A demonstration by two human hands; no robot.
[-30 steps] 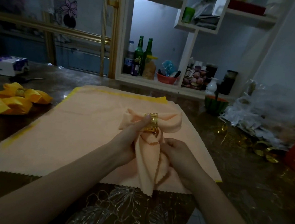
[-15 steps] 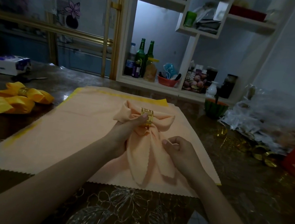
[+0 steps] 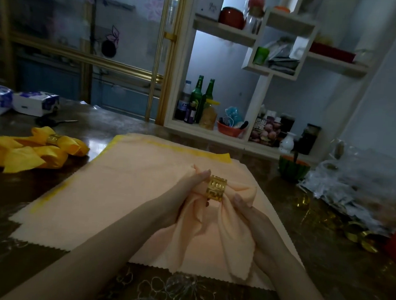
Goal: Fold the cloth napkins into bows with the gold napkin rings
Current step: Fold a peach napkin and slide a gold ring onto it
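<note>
Shaping is the step in hand: the peach napkin (image 3: 231,227) is already through the gold ring (image 3: 216,188) and is being dressed into a bow. It is held just above the stack (image 3: 121,191) of flat peach napkins on the surface (image 3: 6,195). The left hand (image 3: 183,196) pinches the left loop right beside the ring, its fingers (image 3: 202,175) closed on the cloth. The right hand (image 3: 257,226) grips the cloth just under the ring on the right, thumb pressed to the fold. The two tails hang toward the person, splayed apart.

The next move probably calls for evening the two loops against the ring and then laying the bow down, perhaps by the finished yellow bow (image 3: 36,152) at far left. Loose rings (image 3: 362,236) wait at right for the next napkin.

Compared with half a second ago, the right hand has come up from beside the tail to the base of the ring. The ring's broad face now turns toward the camera, the tails lie wider apart, and the view has tipped up to show more shelf.
</note>
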